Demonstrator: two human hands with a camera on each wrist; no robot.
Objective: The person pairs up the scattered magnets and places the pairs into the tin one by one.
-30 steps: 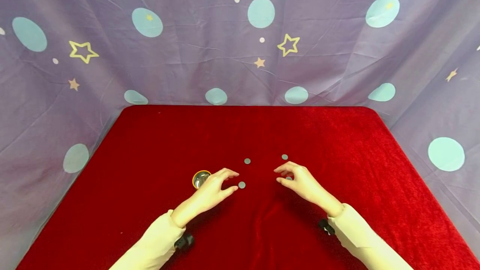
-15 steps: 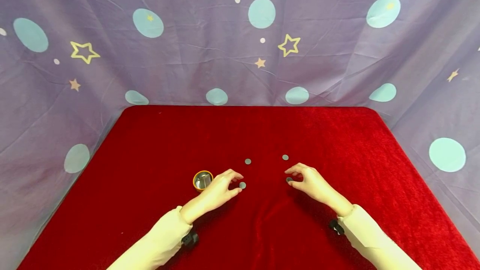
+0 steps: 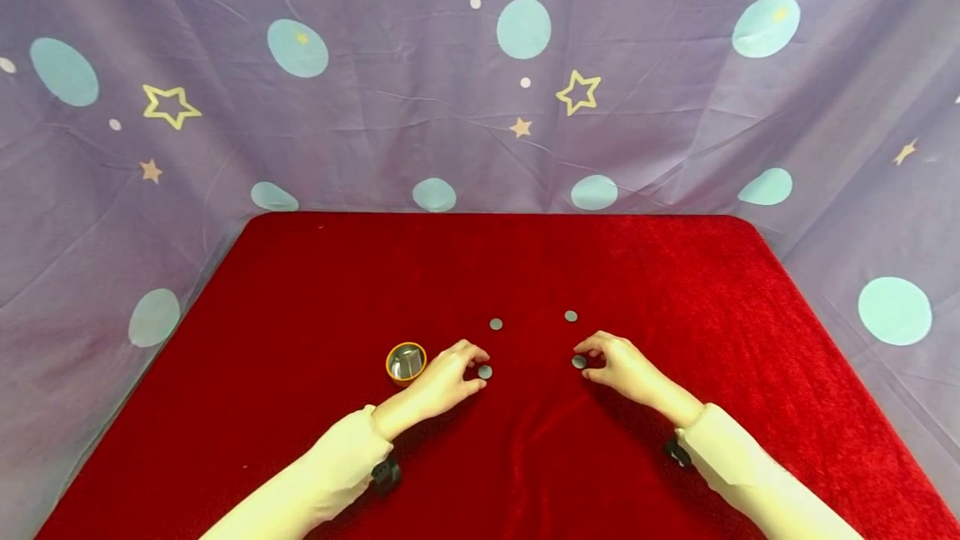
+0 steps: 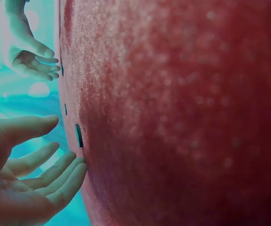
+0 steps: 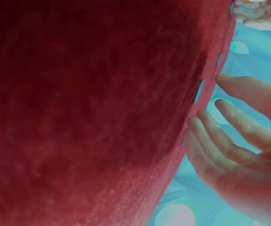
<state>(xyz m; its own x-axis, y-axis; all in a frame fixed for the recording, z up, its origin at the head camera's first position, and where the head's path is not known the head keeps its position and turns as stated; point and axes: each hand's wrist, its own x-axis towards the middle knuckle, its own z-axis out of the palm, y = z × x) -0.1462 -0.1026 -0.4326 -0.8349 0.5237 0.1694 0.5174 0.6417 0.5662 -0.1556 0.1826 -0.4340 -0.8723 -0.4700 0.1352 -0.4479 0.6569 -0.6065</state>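
Note:
Several small grey discs lie flat on the red cloth in the head view. My left hand (image 3: 447,380) is around the near left disc (image 3: 485,372), thumb and fingers spread apart on either side of it. My right hand (image 3: 624,367) reaches to the near right disc (image 3: 579,362), which lies between its parted thumb and fingers. In the left wrist view a gap shows between the fingers and the disc (image 4: 79,135). The right wrist view likewise shows the disc (image 5: 199,92) unheld. Two more, a far left disc (image 3: 496,324) and a far right disc (image 3: 571,316), lie beyond the hands.
A small round orange-rimmed bowl (image 3: 406,362) with a shiny grey inside stands just left of the left hand. The red velvet cloth (image 3: 360,273) covers the table, with creases near the front. A purple curtain (image 3: 390,90) surrounds the back and sides.
Both hands have shifted right and slightly toward the front. My right hand has drawn back, uncovering the near right disc. The bowl, partly hidden earlier by the left hand, now shows more fully.

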